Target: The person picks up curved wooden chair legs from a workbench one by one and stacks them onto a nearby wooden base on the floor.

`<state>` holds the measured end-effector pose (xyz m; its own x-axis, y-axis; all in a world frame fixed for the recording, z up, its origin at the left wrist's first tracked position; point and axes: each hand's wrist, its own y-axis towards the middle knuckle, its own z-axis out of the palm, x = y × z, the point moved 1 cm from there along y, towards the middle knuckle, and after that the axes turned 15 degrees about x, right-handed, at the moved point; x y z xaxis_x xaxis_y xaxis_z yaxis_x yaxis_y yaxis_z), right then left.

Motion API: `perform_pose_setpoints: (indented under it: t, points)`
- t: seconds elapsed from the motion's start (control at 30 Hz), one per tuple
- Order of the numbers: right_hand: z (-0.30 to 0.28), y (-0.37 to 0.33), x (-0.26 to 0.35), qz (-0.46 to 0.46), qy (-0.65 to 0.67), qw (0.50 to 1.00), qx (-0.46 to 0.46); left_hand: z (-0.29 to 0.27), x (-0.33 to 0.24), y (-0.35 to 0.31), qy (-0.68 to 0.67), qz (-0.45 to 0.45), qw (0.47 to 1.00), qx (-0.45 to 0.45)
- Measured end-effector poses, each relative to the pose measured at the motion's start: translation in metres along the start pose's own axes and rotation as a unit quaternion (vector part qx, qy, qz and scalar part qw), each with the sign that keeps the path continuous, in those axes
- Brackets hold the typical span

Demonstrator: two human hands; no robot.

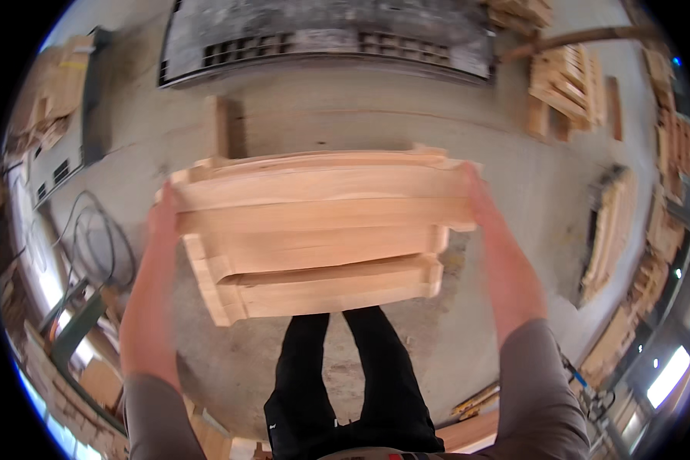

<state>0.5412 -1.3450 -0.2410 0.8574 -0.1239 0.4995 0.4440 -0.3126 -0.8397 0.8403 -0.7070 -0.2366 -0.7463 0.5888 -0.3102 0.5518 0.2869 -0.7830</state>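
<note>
I hold a long, pale wooden panel [322, 188] across in front of me, with a hand at each of its ends. My left hand [167, 203] is closed on the left end, and my right hand [474, 192] is closed on the right end. Both hands are blurred, and their fingers are mostly hidden. Just below the held panel, toward my legs, more pale wooden pieces [330, 295] of similar shape lie stacked, with stepped ends. Whether the held panel touches those beneath, I cannot tell.
A dark-edged grey metal platform [322, 38] lies ahead on the concrete floor. Stacked timber [567, 84] stands far right, curved wooden pieces [609, 230] nearer right. At left are a black cable [92, 238] and more wood [54, 92]. A wooden block [218, 126] sits behind the panel.
</note>
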Motion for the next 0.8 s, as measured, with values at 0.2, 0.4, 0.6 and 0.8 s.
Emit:
perform_pose_setpoints:
  t: [0.2, 0.4, 0.6, 0.8]
  points:
    - [-0.017, 0.002, -0.013, -0.006, 0.128, 0.991, 0.044, 0.038, -0.028, -0.011, 0.101, 0.021, 0.993, -0.051]
    - [-0.003, 0.001, -0.003, 0.037, 0.183, 0.98, 0.065, 0.02, -0.035, -0.015, -0.14, -0.012, 0.983, 0.119]
    - [-0.014, 0.001, 0.001, 0.039, 0.177, 0.981, 0.065, 0.036, -0.03, 0.012, -0.123, -0.032, 0.988, 0.088]
    - [-0.024, 0.016, -0.012, 0.065, 0.117, 0.991, 0.01, 0.024, -0.013, 0.045, -0.212, -0.028, 0.958, 0.191]
